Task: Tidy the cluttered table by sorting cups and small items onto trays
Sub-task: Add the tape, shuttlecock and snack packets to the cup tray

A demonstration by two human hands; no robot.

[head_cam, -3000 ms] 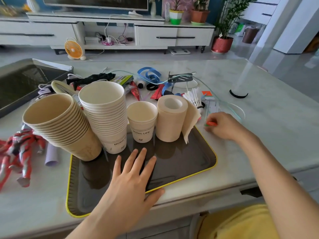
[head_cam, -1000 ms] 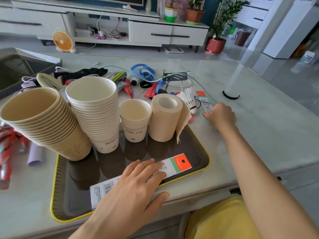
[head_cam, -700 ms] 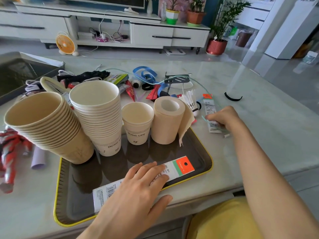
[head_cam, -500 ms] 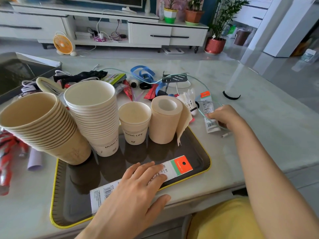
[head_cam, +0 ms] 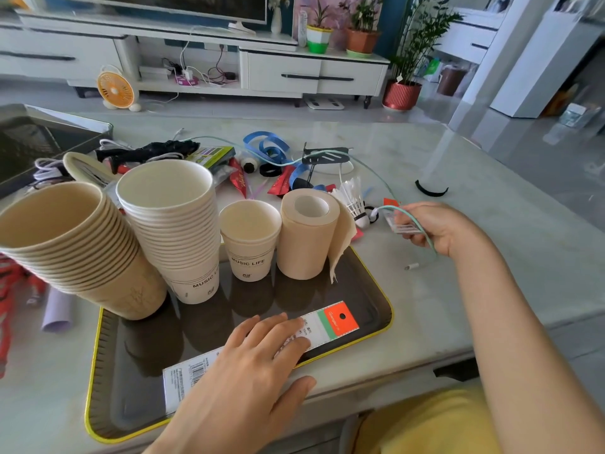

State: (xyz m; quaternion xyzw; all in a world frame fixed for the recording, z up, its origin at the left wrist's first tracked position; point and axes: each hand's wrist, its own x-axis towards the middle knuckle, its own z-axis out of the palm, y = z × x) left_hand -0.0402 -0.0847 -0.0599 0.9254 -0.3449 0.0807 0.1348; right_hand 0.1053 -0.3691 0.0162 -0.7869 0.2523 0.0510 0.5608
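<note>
A dark tray with a yellow rim [head_cam: 366, 286] lies at the table's near edge. On it stand a leaning stack of tan cups [head_cam: 75, 247], a stack of white cups [head_cam: 176, 224], a single cup [head_cam: 250, 239] and a roll of beige paper [head_cam: 306, 234]. A long white packet with an orange end [head_cam: 327, 322] lies flat on the tray. My left hand [head_cam: 242, 375] rests palm-down on that packet, fingers spread. My right hand [head_cam: 438, 227], lifted just right of the tray, is closed on a small orange-topped packet [head_cam: 397, 221] and a pale green cable [head_cam: 422, 231].
Behind the tray lie a shuttlecock [head_cam: 352, 199], blue ribbon [head_cam: 266, 147], red sachets [head_cam: 239, 180], a black clip [head_cam: 324, 157] and a black glove [head_cam: 147, 150]. A metal tray [head_cam: 39, 142] sits far left, a red toy figure [head_cam: 13, 290] and a lilac roll [head_cam: 57, 309] at left, a black band [head_cam: 430, 190] at right.
My right hand has picked the small packet and the green cable up off the table and holds them raised. My left hand stays flat on the long packet.
</note>
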